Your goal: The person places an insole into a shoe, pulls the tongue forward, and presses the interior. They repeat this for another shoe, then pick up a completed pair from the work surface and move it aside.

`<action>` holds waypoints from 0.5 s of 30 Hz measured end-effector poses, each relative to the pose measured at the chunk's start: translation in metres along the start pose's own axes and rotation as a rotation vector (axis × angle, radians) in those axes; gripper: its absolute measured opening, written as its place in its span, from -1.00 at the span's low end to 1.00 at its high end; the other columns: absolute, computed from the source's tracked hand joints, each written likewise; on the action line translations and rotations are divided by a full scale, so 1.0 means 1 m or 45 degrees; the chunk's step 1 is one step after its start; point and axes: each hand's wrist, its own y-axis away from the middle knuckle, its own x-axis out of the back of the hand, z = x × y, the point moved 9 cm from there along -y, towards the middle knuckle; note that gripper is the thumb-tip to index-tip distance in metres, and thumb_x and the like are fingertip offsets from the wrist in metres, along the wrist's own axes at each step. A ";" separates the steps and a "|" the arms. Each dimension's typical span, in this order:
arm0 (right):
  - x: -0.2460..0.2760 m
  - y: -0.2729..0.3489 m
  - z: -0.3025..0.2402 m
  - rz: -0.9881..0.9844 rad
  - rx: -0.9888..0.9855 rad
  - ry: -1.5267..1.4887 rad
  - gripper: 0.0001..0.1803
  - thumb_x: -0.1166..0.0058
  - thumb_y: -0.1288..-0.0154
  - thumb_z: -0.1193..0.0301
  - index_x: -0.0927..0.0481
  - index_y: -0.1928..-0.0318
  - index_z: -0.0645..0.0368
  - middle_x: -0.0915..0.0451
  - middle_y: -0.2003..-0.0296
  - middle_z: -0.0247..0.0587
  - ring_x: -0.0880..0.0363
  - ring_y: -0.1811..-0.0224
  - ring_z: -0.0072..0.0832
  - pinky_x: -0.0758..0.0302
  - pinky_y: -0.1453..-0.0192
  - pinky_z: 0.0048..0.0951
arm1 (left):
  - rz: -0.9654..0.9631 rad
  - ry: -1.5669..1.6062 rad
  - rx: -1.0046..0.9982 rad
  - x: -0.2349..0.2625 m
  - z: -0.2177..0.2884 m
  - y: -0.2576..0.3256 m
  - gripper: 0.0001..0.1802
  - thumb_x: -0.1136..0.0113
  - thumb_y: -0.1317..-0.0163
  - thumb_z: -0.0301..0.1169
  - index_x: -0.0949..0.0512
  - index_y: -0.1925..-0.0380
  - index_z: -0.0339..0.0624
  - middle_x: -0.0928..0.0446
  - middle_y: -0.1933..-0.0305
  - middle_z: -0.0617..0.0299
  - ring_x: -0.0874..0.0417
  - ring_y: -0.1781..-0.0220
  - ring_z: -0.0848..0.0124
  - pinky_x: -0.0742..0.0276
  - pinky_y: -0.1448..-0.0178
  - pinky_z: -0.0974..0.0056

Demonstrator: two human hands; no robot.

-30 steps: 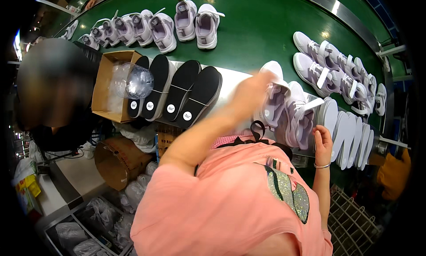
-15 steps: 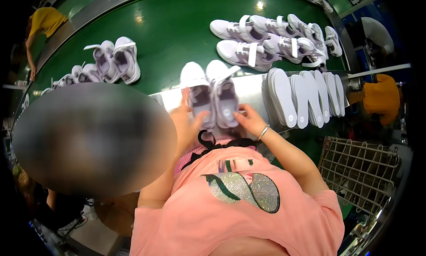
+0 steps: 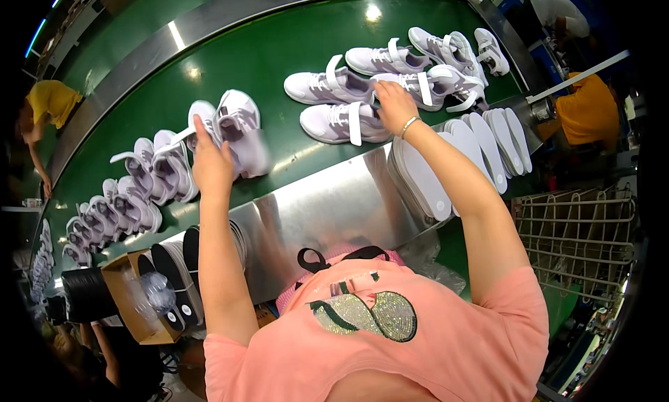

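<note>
On the green belt at left stands a pair of pale lilac sneakers [image 3: 240, 119], toes pointing away; the heel of its right shoe is blurred. My left hand [image 3: 212, 166] lies against the left shoe, fingers stretched and thumb apart, hiding part of it. Further right, my right hand [image 3: 395, 105] has its fingers bent at the heels of another pair of lilac sneakers [image 3: 338, 123]. These shoes point left, with white straps standing up. My fingertips are partly hidden there. Between my arms lies a bare metal shelf [image 3: 313, 200].
Stacks of white insoles [image 3: 425, 182] lie under my right forearm. More sneakers stand in a row at left [image 3: 132, 200] and at the back right [image 3: 446, 50]. By my left arm are black insoles [image 3: 171, 269] and a cardboard box [image 3: 136, 301]. A wire rack [image 3: 575, 224] is at right.
The sneaker pair from the metal shelf now stands on the belt at left. My left hand moved left with it; my right hand left it and reached forward to another pair. The view has shifted.
</note>
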 end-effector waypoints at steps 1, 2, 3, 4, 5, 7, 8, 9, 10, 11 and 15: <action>-0.017 -0.010 0.003 -0.088 0.030 0.058 -0.44 -0.02 0.07 0.51 -0.27 -0.05 0.13 -0.26 -0.09 -0.18 -0.16 -0.18 -0.27 -0.25 -0.09 -0.20 | 0.076 0.157 -0.075 0.001 0.003 -0.001 -0.32 0.01 -0.08 -0.43 0.05 -0.20 -0.17 -0.46 0.21 -0.10 -0.52 0.23 0.07 -0.42 0.18 0.14; -0.033 -0.020 0.004 -0.177 0.057 0.116 -0.43 0.00 0.07 0.53 -0.26 -0.06 0.11 -0.23 -0.13 -0.20 -0.11 -0.22 -0.28 -0.22 -0.12 -0.16 | 0.150 0.315 -0.152 -0.002 0.002 0.004 -0.37 0.00 -0.08 -0.44 -0.03 -0.17 -0.20 -0.45 0.18 -0.09 -0.52 0.21 0.09 -0.42 0.17 0.16; -0.036 -0.024 -0.006 -0.317 0.106 0.182 -0.34 -0.03 0.16 0.59 -0.25 -0.08 0.11 -0.22 -0.13 -0.20 -0.09 -0.24 -0.24 -0.21 -0.14 -0.20 | 0.215 0.477 -0.231 -0.001 0.002 0.011 -0.41 -0.01 -0.08 -0.45 -0.11 -0.15 -0.24 -0.44 0.15 -0.08 -0.51 0.20 0.11 -0.42 0.15 0.19; -0.052 -0.026 -0.006 -0.362 0.172 0.289 -0.44 0.05 0.03 0.52 -0.24 -0.09 0.07 -0.26 -0.12 -0.24 0.00 -0.28 -0.28 -0.14 -0.16 -0.07 | 0.034 0.627 -0.114 -0.014 0.009 0.023 -0.55 -0.01 -0.09 -0.46 -0.28 -0.02 -0.31 -0.44 0.15 -0.01 -0.52 0.20 0.19 -0.41 0.13 0.25; -0.057 -0.031 -0.011 -0.412 0.245 0.335 -0.46 0.03 0.03 0.50 -0.28 -0.07 0.06 -0.33 -0.05 -0.23 -0.05 -0.26 -0.28 -0.12 -0.16 -0.08 | -0.049 0.709 -0.127 -0.035 0.011 0.039 -0.58 -0.03 -0.08 -0.46 -0.32 0.02 -0.32 -0.48 0.21 0.05 -0.52 0.22 0.28 -0.41 0.15 0.29; -0.067 -0.037 -0.015 -0.583 0.284 0.349 -0.53 -0.02 0.05 0.42 -0.38 0.01 0.03 -0.46 0.10 -0.23 -0.16 -0.17 -0.29 -0.08 -0.16 -0.11 | -0.408 0.848 -0.127 -0.067 0.042 0.078 -0.63 -0.05 -0.09 -0.41 -0.36 0.09 -0.34 -0.49 0.27 0.08 -0.51 0.28 0.38 -0.42 0.19 0.34; -0.070 -0.040 -0.015 -0.697 0.250 0.318 -0.58 -0.05 0.05 0.37 -0.45 0.07 0.02 -0.52 0.19 -0.24 -0.23 -0.10 -0.30 -0.06 -0.16 -0.13 | -0.519 0.966 -0.145 -0.087 0.053 0.097 -0.61 -0.05 -0.10 -0.38 -0.35 0.08 -0.34 -0.49 0.26 0.09 -0.51 0.28 0.42 -0.43 0.19 0.34; -0.057 -0.039 -0.026 -0.772 0.205 0.283 -0.66 -0.11 0.09 0.24 -0.57 0.21 -0.01 -0.55 0.26 -0.28 -0.30 0.01 -0.33 -0.08 -0.12 -0.17 | -0.684 1.066 0.022 -0.095 0.065 0.113 -0.58 -0.07 -0.10 -0.35 -0.34 0.07 -0.34 -0.49 0.27 0.11 -0.51 0.28 0.43 -0.44 0.20 0.34; -0.051 -0.036 -0.035 -0.782 0.170 0.320 -0.65 -0.14 0.12 0.16 -0.60 0.27 0.00 -0.55 0.25 -0.28 -0.31 0.01 -0.32 -0.09 -0.10 -0.19 | -0.785 1.134 0.060 -0.110 0.073 0.125 -0.54 -0.08 -0.10 -0.34 -0.30 0.03 -0.34 -0.46 0.22 0.10 -0.49 0.27 0.43 -0.43 0.18 0.36; -0.041 -0.032 -0.054 -0.814 0.157 0.321 -0.62 -0.13 0.14 0.13 -0.60 0.27 0.02 -0.55 0.23 -0.24 -0.31 0.01 -0.29 -0.10 -0.08 -0.20 | -0.802 1.203 0.100 -0.119 0.076 0.132 -0.48 -0.10 -0.09 -0.31 -0.25 -0.02 -0.32 -0.38 0.12 0.03 -0.44 0.18 0.37 -0.38 0.10 0.32; -0.018 0.019 -0.100 -0.902 0.043 0.102 -0.72 0.00 0.12 0.26 -0.62 0.40 0.13 -0.57 0.34 -0.13 -0.41 0.13 -0.25 -0.25 0.07 -0.24 | -0.528 1.045 -0.034 -0.115 0.089 0.140 -0.23 -0.16 -0.02 -0.19 -0.06 -0.16 -0.27 -0.01 -0.15 -0.15 -0.19 -0.09 0.16 -0.14 -0.16 0.19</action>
